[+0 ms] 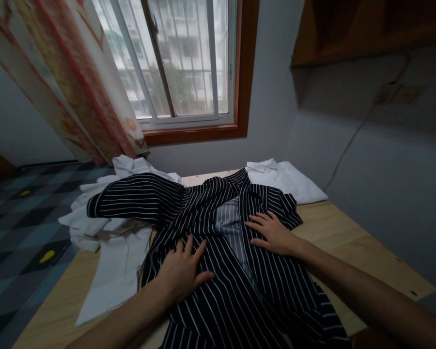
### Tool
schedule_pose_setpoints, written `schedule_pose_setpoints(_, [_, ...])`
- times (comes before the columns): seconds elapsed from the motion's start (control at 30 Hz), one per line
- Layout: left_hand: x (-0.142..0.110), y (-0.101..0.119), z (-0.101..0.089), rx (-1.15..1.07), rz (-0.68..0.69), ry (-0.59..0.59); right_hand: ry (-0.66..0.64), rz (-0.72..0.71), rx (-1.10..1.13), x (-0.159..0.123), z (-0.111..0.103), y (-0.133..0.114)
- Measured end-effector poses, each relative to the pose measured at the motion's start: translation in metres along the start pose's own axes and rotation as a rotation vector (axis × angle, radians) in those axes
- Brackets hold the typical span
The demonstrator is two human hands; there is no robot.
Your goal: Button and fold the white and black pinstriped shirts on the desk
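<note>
A black shirt with thin white stripes (225,286) lies spread over a wooden table (352,242), its paler inner side showing in the middle. My left hand (183,271) lies flat on the shirt's left front panel, fingers spread. My right hand (272,232) rests flat on the right panel near the collar, fingers stretched toward the left. Both hands are open and hold nothing. One striped sleeve (131,198) stretches out to the left.
White garments (112,271) lie crumpled under and left of the striped shirt. A folded white shirt (290,182) sits at the table's far side. A patterned curtain (69,82) hangs by the window. A wall runs close on the right, a checked floor lies to the left.
</note>
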State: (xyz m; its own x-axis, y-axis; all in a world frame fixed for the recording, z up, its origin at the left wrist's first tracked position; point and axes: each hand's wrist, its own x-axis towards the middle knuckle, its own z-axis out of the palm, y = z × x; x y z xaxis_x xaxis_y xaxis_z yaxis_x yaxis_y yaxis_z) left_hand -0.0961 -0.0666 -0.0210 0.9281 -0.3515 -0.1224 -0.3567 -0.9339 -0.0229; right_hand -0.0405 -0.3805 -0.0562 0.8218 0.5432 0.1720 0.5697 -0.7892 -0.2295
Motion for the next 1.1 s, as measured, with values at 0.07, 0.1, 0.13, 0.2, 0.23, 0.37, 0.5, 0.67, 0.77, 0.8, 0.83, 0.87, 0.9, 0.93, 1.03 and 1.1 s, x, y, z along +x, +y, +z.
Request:
schedule_pose_setpoints(0.07, [0.014,0.001,-0.020,-0.029,-0.011,-0.010,0.070,0.038,0.106,0.018,-0.013,0.011])
schedule_pose_setpoints(0.1, [0.028,0.000,-0.031,-0.044,-0.012,0.008,0.137,0.076,0.170,0.031,-0.020,0.020])
schedule_pose_setpoints(0.13, [0.045,-0.001,-0.043,-0.054,-0.004,0.059,0.223,0.127,0.236,0.046,-0.026,0.031])
schedule_pose_setpoints(0.2, [0.087,-0.006,-0.062,-0.089,0.029,0.225,0.418,0.256,0.361,0.081,-0.036,0.057])
schedule_pose_setpoints(0.23, [0.110,-0.009,-0.068,-0.116,0.026,0.320,0.492,0.336,0.412,0.099,-0.038,0.069])
schedule_pose_setpoints(0.37, [0.195,-0.021,-0.066,-0.228,-0.100,0.488,0.488,0.568,0.471,0.158,-0.030,0.106])
schedule_pose_setpoints(0.5, [0.238,-0.031,-0.039,-0.339,-0.123,0.300,0.402,0.565,0.451,0.185,-0.007,0.115])
schedule_pose_setpoints(0.67, [0.245,-0.049,-0.029,-0.555,0.076,0.194,0.349,0.538,0.412,0.194,0.010,0.119])
schedule_pose_setpoints(0.77, [0.244,-0.067,-0.037,-1.032,0.134,0.284,0.334,0.493,0.389,0.196,0.014,0.121])
schedule_pose_setpoints(0.8, [0.244,-0.073,-0.040,-1.224,0.109,0.332,0.324,0.484,0.382,0.196,0.015,0.121])
schedule_pose_setpoints(0.83, [0.244,-0.080,-0.042,-1.398,0.066,0.380,0.315,0.483,0.375,0.196,0.015,0.120])
schedule_pose_setpoints(0.87, [0.244,-0.086,-0.043,-1.555,0.014,0.427,0.310,0.486,0.367,0.196,0.015,0.119])
schedule_pose_setpoints(0.9, [0.243,-0.091,-0.045,-1.687,-0.038,0.476,0.313,0.492,0.360,0.196,0.014,0.118])
schedule_pose_setpoints(0.93, [0.242,-0.096,-0.045,-1.787,-0.087,0.529,0.321,0.501,0.353,0.196,0.012,0.116])
schedule_pose_setpoints(1.03, [0.239,-0.107,-0.048,-1.875,-0.175,0.675,0.547,0.550,0.302,0.193,0.001,0.111])
schedule_pose_setpoints(1.1, [0.237,-0.109,-0.049,-1.735,-0.208,0.740,0.796,0.561,0.237,0.190,-0.007,0.109])
